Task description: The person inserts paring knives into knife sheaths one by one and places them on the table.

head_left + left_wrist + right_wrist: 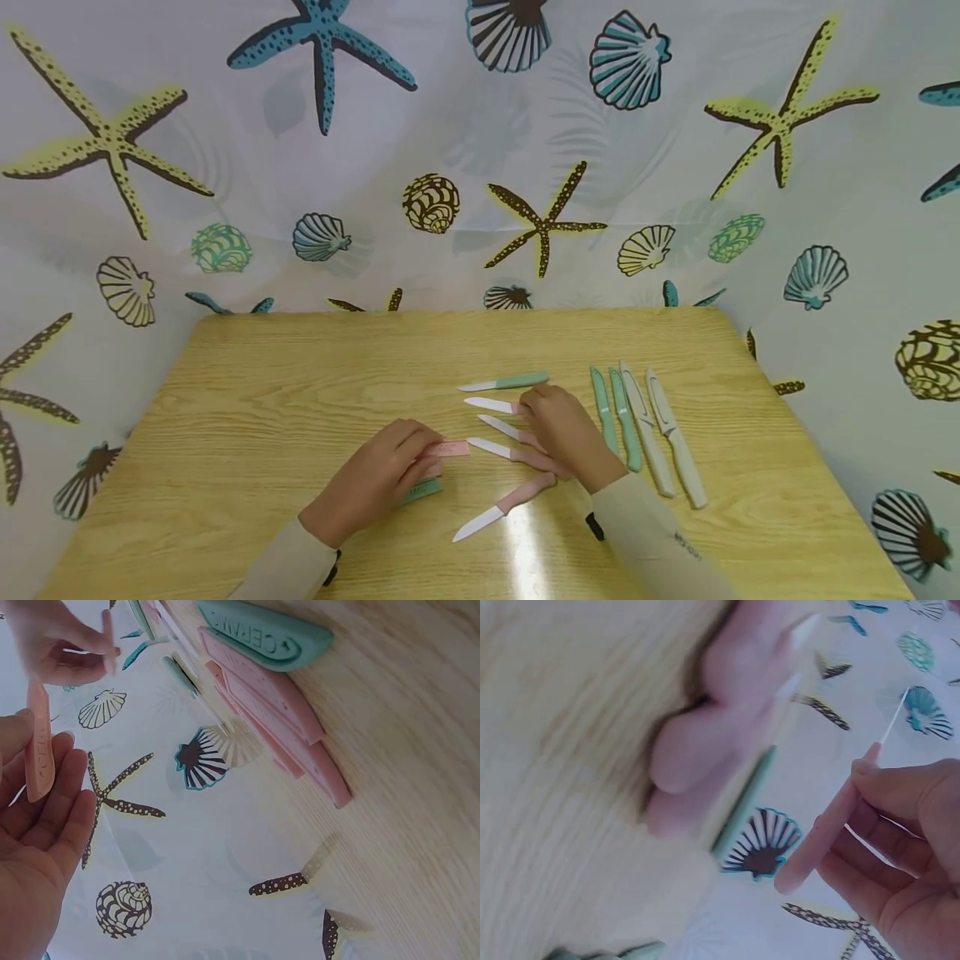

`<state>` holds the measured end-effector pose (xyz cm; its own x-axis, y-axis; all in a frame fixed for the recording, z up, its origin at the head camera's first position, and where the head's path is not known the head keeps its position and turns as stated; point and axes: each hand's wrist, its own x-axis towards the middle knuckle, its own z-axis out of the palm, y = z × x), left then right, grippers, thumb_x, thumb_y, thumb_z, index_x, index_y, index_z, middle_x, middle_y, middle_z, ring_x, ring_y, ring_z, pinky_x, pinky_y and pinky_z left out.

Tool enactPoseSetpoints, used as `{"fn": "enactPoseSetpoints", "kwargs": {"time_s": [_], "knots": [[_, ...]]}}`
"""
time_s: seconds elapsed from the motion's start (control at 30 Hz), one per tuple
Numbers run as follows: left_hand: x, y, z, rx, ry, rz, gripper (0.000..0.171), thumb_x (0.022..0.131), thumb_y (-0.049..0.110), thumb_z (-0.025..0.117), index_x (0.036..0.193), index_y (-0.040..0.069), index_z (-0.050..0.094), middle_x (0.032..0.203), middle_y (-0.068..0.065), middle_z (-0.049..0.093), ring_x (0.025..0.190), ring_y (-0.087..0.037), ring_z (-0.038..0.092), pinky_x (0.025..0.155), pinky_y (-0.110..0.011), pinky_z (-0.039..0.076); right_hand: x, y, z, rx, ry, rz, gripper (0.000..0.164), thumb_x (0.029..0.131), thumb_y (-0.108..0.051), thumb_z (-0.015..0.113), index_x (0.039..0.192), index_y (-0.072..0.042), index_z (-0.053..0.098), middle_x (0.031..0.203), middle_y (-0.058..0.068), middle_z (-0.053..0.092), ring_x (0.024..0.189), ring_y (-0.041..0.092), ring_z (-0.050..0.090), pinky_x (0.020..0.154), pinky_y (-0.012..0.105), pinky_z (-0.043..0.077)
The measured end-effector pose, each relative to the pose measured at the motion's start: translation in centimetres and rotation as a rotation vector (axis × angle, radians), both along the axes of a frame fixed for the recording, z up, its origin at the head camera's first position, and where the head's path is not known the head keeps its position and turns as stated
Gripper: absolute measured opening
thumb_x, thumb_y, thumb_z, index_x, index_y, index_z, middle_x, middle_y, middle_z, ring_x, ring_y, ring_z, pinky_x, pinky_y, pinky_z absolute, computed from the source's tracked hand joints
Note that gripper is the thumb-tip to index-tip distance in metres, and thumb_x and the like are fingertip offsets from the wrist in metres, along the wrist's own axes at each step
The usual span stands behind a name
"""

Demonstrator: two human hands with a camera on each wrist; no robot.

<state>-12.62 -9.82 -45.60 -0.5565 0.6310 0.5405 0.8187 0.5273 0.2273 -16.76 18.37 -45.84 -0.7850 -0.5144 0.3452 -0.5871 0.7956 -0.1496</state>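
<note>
My left hand pinches a pink blade cover between thumb and fingers. Its tip points toward my right hand. That right hand grips a small knife by its pink handle, and the white blade points left toward the cover. More pink-handled knives lie bare beside and below my right hand, one of them a pink knife nearest me. A green-handled knife lies just beyond. Under my left hand rest a green blade cover and several pink blade covers.
To the right lie two covered green knives and two longer covered knives with whitish handles, side by side. The wooden table ends at a hanging cloth printed with shells and starfish.
</note>
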Motion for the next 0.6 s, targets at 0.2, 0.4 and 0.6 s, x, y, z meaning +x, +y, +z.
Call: {"fn": "enactPoseSetpoints", "kwargs": {"time_s": [0.2,0.4,0.6], "knots": [[-0.1,0.2,0.2,0.021,0.008,0.016,0.022,0.087,0.014,0.065,0.107,0.006,0.061,0.104,-0.001,0.056,0.093,-0.012,0.052,0.078,-0.024,0.047,2.9,0.5,1.5,-0.117,0.065,0.034,0.005,0.087,-0.006,0.064,0.091,-0.005,0.066,0.09,0.003,0.059,0.076,0.012,0.058,0.06,0.02,0.049],[-0.2,0.2,0.2,0.02,0.001,0.033,0.021,0.09,0.017,0.061,0.109,0.007,0.06,0.104,0.001,0.056,0.094,-0.012,0.052,0.079,-0.024,0.047,5.2,0.7,2.2,-0.177,0.108,0.058,0.008,0.081,-0.004,0.069,0.089,-0.005,0.067,0.087,0.002,0.058,0.075,0.011,0.057,0.06,0.021,0.049],[-0.3,0.4,0.4,0.024,0.003,0.035,0.022,0.088,0.015,0.063,0.109,0.007,0.061,0.104,0.0,0.056,0.094,-0.012,0.052,0.079,-0.025,0.047,6.0,0.9,2.5,-0.167,0.129,0.061,0.01,0.079,-0.003,0.071,0.088,-0.004,0.068,0.087,0.003,0.058,0.074,0.012,0.057,0.06,0.022,0.049]]}}
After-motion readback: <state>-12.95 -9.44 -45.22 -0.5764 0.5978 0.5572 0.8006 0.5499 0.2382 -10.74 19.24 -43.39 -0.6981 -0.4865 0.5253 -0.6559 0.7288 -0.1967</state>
